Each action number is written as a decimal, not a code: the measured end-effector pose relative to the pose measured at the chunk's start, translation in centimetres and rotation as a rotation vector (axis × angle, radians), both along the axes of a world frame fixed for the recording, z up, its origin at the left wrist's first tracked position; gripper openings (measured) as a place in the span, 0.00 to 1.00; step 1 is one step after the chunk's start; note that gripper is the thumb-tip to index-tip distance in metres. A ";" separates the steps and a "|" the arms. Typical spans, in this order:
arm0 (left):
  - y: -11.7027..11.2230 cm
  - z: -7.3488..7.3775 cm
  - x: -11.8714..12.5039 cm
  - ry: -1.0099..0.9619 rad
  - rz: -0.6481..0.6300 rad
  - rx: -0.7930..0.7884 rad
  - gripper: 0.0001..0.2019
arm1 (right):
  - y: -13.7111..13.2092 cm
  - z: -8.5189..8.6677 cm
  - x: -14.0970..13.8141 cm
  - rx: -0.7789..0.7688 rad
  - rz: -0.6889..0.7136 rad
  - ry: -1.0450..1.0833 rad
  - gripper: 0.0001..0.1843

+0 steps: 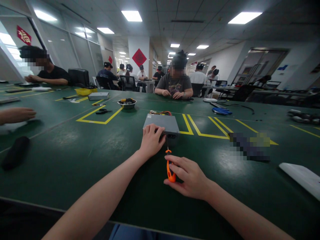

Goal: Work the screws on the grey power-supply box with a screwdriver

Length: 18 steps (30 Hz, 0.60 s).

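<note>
A grey metal computer power supply (162, 122) lies on the green table, with a bundle of coloured wires (161, 112) at its far side. My left hand (151, 140) holds its near left edge, fingers bent over the top and front. In my right hand (190, 175) is an orange-handled screwdriver (171, 170), held between the thumb and fingers. Its thin shaft points away from me, up to the near face of the power supply beside a dark socket. Whether the tip touches a screw there, I cannot tell.
A metal bowl (127, 103) with tools, another grey box (98, 96) and a yellow tray (86, 91) stand at the back left. Blue cable (222, 111) and a blurred dark object (248, 146) lie right. A co-worker's hand (18, 115) is at the left; another person (174, 78) sits opposite.
</note>
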<state>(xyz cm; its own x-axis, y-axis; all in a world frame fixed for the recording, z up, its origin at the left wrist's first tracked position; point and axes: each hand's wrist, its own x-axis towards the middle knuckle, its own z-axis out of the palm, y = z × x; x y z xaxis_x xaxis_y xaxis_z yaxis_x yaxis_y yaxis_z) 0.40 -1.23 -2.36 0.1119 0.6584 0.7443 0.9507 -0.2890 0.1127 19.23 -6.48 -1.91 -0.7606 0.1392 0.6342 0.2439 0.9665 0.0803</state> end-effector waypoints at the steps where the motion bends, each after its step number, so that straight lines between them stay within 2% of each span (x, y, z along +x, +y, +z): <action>1: 0.0 0.0 0.0 -0.001 0.000 0.000 0.13 | 0.0 -0.1 0.0 -0.011 -0.001 0.017 0.15; 4: 0.0 0.0 0.1 -0.002 0.004 -0.002 0.13 | 0.0 0.0 0.1 -0.054 -0.016 -0.069 0.18; 7: 0.0 -0.1 0.1 -0.006 0.012 -0.001 0.13 | -0.2 0.4 0.2 -0.032 -0.009 -0.174 0.19; 11: 0.0 -0.1 0.0 -0.008 0.002 0.001 0.13 | -0.1 0.5 0.2 0.022 0.001 -0.031 0.17; 14: 0.0 0.0 0.0 -0.008 0.003 -0.002 0.13 | 0.0 0.2 0.2 -0.015 0.008 0.069 0.15; 18: 0.0 0.0 0.1 -0.012 0.006 -0.005 0.13 | -0.2 0.3 0.4 -0.076 -0.010 -0.067 0.18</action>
